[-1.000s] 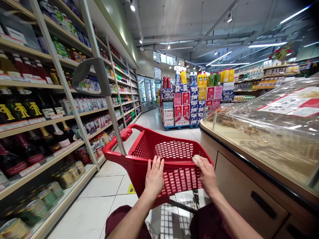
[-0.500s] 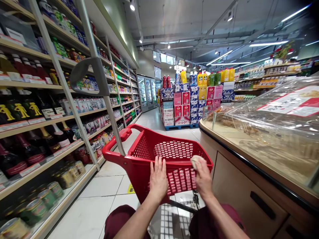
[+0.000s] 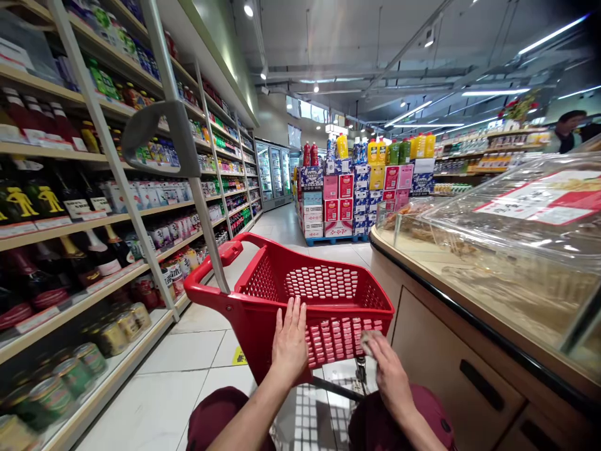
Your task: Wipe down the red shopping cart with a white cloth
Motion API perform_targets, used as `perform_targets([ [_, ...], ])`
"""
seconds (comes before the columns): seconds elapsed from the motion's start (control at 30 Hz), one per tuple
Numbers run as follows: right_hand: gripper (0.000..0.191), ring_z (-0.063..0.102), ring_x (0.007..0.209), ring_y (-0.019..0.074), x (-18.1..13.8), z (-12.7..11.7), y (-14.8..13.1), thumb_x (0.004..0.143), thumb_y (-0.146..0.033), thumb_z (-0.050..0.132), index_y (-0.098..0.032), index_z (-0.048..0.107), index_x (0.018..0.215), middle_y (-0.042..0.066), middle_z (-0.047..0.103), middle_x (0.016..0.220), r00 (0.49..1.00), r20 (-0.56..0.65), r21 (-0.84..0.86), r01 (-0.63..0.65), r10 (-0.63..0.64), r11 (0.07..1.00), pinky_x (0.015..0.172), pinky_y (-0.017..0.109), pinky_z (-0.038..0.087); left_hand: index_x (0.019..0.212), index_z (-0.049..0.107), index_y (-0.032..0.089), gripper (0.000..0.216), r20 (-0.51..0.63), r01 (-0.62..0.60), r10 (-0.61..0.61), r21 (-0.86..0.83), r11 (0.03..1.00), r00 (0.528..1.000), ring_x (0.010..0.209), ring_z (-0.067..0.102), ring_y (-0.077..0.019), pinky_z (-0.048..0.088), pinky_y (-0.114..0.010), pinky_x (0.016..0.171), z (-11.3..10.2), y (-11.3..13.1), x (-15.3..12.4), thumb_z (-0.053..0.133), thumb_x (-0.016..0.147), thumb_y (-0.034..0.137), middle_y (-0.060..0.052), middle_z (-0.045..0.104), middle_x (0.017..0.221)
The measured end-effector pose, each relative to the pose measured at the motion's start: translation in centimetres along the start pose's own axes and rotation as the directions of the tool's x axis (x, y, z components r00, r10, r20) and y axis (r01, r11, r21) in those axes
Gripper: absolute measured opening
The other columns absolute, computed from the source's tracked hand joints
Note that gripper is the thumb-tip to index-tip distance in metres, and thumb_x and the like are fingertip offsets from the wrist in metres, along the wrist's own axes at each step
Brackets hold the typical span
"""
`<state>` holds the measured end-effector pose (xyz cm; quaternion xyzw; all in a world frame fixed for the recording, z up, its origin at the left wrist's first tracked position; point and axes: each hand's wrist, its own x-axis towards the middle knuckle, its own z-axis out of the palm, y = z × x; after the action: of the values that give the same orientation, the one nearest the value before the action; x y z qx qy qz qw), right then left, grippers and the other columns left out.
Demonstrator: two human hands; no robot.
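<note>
A red plastic shopping basket on wheels [image 3: 323,285] stands on the tiled floor in front of me, with its grey pull handle [image 3: 159,134] raised at the left. My left hand [image 3: 290,341] lies flat on the basket's near wall, fingers stretched upward to the rim. My right hand [image 3: 387,371] presses a small pale cloth [image 3: 369,340] against the lower right of the same wall, fingers closed over it. My knees in dark red trousers show at the bottom.
Shelves of bottles and cans [image 3: 70,207] line the left side of the aisle. A counter with clear lidded food bins [image 3: 507,232] runs along the right. A stacked display of boxes and drinks [image 3: 357,188] stands ahead, with fridges [image 3: 275,175] behind. A person [image 3: 566,128] is at far right.
My right hand with the cloth has moved from the basket's top rim down its near wall. My left hand has stayed flat on the wall. The view has dropped slightly.
</note>
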<state>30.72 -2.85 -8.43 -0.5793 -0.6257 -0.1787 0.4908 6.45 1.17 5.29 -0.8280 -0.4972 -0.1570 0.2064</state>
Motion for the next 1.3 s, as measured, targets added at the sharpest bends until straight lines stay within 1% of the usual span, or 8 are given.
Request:
perform_targets([
  [0.17,0.050,0.037,0.125,0.0230,3.7,0.7,-3.8,0.084,-0.010,0.036,-0.025,0.039,0.131,0.006,0.043,0.133,0.989,-0.132,0.084,0.084,-0.072,0.993,0.101,0.047,0.036,0.138,0.021,0.010,0.070,-0.059,-0.086,0.086,0.005,0.996,0.995,0.135,0.007,-0.0230,0.015,-0.045,0.108,1.3,0.6,-1.6,0.042,0.072,0.016,-0.010,0.018,0.146],
  [0.4,0.048,0.047,0.116,0.0211,0.8,2.2,-5.0,0.084,-0.008,0.033,-0.027,0.046,0.127,0.006,0.053,0.123,0.982,0.019,0.064,0.185,-0.187,0.981,0.090,0.039,0.046,0.137,0.023,0.011,0.074,0.021,-0.130,0.129,0.002,0.992,0.991,0.135,0.011,-0.0221,0.015,-0.044,0.109,3.6,0.2,-4.6,0.042,0.066,0.010,-0.008,0.019,0.146],
  [0.53,0.045,0.044,0.116,0.0246,3.2,2.3,-6.3,0.085,-0.009,0.035,-0.025,0.049,0.124,0.009,0.054,0.118,0.988,-0.075,0.034,0.139,-0.136,0.990,0.094,0.047,0.041,0.137,0.024,0.011,0.071,0.025,-0.118,0.118,-0.015,0.993,0.993,0.135,0.010,-0.0225,0.015,-0.044,0.109,3.2,0.2,-4.5,0.040,0.068,0.010,-0.008,0.018,0.146],
  [0.67,0.042,0.056,0.096,0.0193,2.3,3.1,-7.8,0.084,-0.009,0.034,-0.028,0.056,0.115,0.007,0.061,0.099,0.966,0.066,0.079,0.246,-0.251,0.966,0.077,0.035,0.050,0.137,0.024,0.011,0.071,0.029,-0.121,0.121,-0.010,0.993,0.992,0.135,0.012,-0.0225,0.017,-0.044,0.108,2.9,0.0,-4.7,0.041,0.068,0.011,-0.009,0.020,0.146],
  [0.87,0.042,0.047,0.111,0.0236,4.5,3.2,-9.9,0.086,-0.014,0.036,-0.026,0.048,0.124,0.009,0.054,0.112,0.977,-0.061,0.090,0.207,-0.202,0.974,0.090,0.044,0.043,0.136,0.027,0.012,0.066,-0.036,-0.117,0.116,-0.019,0.993,0.993,0.134,0.013,-0.0237,0.015,-0.046,0.108,2.1,-1.1,-4.5,0.042,0.072,0.015,-0.009,0.022,0.145],
  [1.03,0.040,0.053,0.100,0.0203,3.9,4.1,-11.1,0.086,-0.011,0.036,-0.027,0.054,0.118,0.007,0.059,0.101,0.939,0.060,0.103,0.333,-0.340,0.937,0.078,0.035,0.049,0.137,0.026,0.013,0.067,-0.031,-0.100,0.100,-0.003,0.995,0.995,0.134,0.014,-0.0228,0.014,-0.045,0.108,2.0,-2.1,-5.1,0.042,0.072,0.013,-0.009,0.024,0.145],
  [1.2,0.041,0.045,0.113,0.0246,4.8,4.0,-12.3,0.085,-0.013,0.039,-0.023,0.048,0.124,0.011,0.052,0.114,0.960,-0.044,0.106,0.280,-0.276,0.954,0.091,0.043,0.042,0.136,0.027,0.012,0.061,-0.056,-0.046,0.045,-0.032,0.998,0.997,0.134,0.014,-0.0230,0.011,-0.045,0.109,1.8,-3.1,-5.6,0.041,0.077,0.020,-0.009,0.024,0.144],
  [1.3,0.041,0.050,0.104,0.0218,4.5,4.1,-12.8,0.085,-0.009,0.036,-0.026,0.053,0.119,0.008,0.057,0.104,0.947,0.039,0.107,0.314,-0.320,0.943,0.083,0.038,0.047,0.136,0.026,0.012,0.064,-0.050,-0.043,0.042,-0.020,0.999,0.998,0.134,0.014,-0.0238,0.012,-0.046,0.108,2.0,-3.5,-6.0,0.043,0.074,0.018,-0.009,0.025,0.144],
])
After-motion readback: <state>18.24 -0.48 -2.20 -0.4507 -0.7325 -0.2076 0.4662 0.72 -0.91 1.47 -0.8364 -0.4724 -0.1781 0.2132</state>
